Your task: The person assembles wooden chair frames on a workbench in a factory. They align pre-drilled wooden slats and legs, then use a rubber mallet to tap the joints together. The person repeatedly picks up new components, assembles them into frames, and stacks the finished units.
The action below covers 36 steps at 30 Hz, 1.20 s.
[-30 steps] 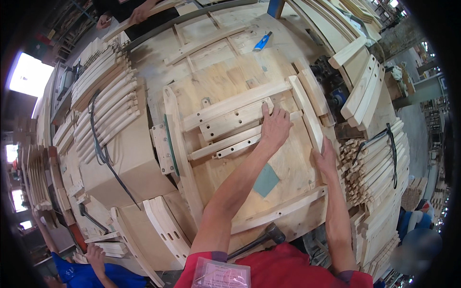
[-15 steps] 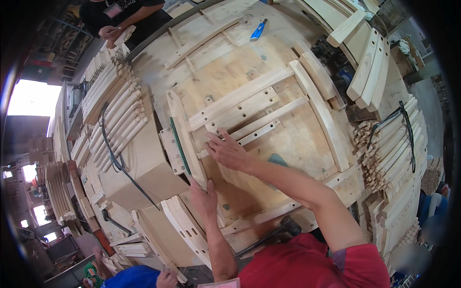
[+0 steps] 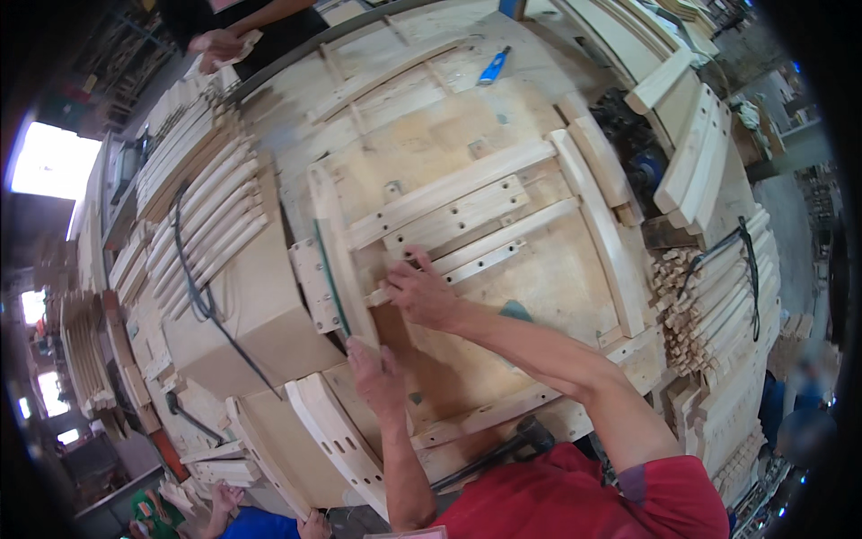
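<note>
Slats of pale wood are seen on a plywood jig (image 3: 503,153) at the frame's centre. The lowest slat (image 3: 489,247) has its long axis running from lower left up to upper right. Its left end is pressed by the right hand (image 3: 422,292), fingers spread flat, nothing clenched. The left hand (image 3: 375,373) rests open on the curved side rail (image 3: 334,242). Compared with half a second earlier, both hands appear hardly moved.

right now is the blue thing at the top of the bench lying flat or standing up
Lying flat. The small blue tool rests lengthwise on the wooden bench top, slanted, far from both hands; what kind of tool it is cannot be told.
</note>
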Each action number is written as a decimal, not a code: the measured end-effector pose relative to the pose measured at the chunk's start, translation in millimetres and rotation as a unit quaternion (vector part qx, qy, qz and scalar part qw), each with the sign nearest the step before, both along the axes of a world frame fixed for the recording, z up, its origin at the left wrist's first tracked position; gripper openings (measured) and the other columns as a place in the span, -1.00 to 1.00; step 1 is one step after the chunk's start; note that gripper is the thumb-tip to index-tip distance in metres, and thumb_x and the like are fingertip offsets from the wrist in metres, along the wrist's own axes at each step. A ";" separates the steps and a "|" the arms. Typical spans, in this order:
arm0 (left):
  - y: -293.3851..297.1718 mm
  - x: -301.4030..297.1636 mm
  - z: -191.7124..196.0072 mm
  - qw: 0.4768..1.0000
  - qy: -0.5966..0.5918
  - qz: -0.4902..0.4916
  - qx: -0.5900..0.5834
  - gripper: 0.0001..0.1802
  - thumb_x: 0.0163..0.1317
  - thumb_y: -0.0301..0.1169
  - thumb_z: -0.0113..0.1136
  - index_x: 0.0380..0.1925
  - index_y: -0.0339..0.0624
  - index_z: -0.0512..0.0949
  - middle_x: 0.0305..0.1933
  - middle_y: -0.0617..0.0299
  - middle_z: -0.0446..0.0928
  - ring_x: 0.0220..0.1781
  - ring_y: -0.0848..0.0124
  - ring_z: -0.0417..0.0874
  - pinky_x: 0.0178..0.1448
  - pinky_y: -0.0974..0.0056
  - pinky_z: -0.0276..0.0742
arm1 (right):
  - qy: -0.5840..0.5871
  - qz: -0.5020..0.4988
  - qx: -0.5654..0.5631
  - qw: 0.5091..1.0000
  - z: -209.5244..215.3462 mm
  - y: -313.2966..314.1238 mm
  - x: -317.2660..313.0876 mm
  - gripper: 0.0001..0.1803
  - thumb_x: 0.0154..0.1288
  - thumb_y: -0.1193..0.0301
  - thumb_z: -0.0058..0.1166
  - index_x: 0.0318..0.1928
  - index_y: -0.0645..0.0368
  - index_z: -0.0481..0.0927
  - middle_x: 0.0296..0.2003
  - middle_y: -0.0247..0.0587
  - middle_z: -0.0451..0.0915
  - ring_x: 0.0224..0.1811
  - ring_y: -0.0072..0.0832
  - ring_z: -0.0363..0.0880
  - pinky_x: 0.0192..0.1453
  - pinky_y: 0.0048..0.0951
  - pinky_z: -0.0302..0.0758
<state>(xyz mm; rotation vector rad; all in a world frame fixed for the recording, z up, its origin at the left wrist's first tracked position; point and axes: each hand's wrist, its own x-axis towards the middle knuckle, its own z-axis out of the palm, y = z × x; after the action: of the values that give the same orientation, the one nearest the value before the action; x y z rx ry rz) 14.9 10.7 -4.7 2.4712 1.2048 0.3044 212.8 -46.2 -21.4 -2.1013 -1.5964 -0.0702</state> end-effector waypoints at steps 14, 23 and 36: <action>-1.0 -2.1 0.8 1.000 -0.005 -0.005 0.005 -0.24 0.39 -0.31 0.27 0.49 -0.39 0.22 0.25 -0.42 0.46 0.18 -0.32 0.55 0.18 -0.12 0.53 | -0.039 -0.013 -0.009 0.999 -0.8 -0.4 -2.2 -0.69 0.26 0.39 0.11 0.00 0.16 0.66 -0.09 -0.32 0.57 0.29 -0.44 0.41 0.63 0.14 -0.03; -25.8 90.3 40.0 0.973 -0.167 -0.124 0.105 -0.40 0.37 -0.26 0.32 0.33 -0.31 0.47 0.35 -0.16 0.45 0.45 -0.09 0.41 0.45 -0.12 0.34 | 0.039 -0.264 0.051 0.962 20.9 -112.4 13.4 -0.59 0.08 0.39 0.32 -0.01 0.14 0.60 0.05 -0.14 0.54 0.18 -0.19 0.45 0.32 0.12 0.28; -123.4 321.4 3.1 0.846 -0.030 -0.527 0.076 -0.64 0.30 -0.22 0.28 0.00 -0.19 0.60 0.04 0.13 0.59 0.26 0.23 0.56 0.61 -0.27 -0.04 | 0.159 -0.510 -0.098 0.840 39.1 -283.0 78.2 -0.33 0.26 0.19 0.32 0.22 0.36 0.40 -0.01 0.29 0.58 0.10 0.17 0.55 0.17 0.03 0.49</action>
<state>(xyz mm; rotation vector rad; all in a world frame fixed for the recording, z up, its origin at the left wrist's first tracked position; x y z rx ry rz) 336.3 -112.7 -1.6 2.7956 -0.3274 0.1491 291.0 -329.2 17.7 -2.7054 -0.1712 0.0879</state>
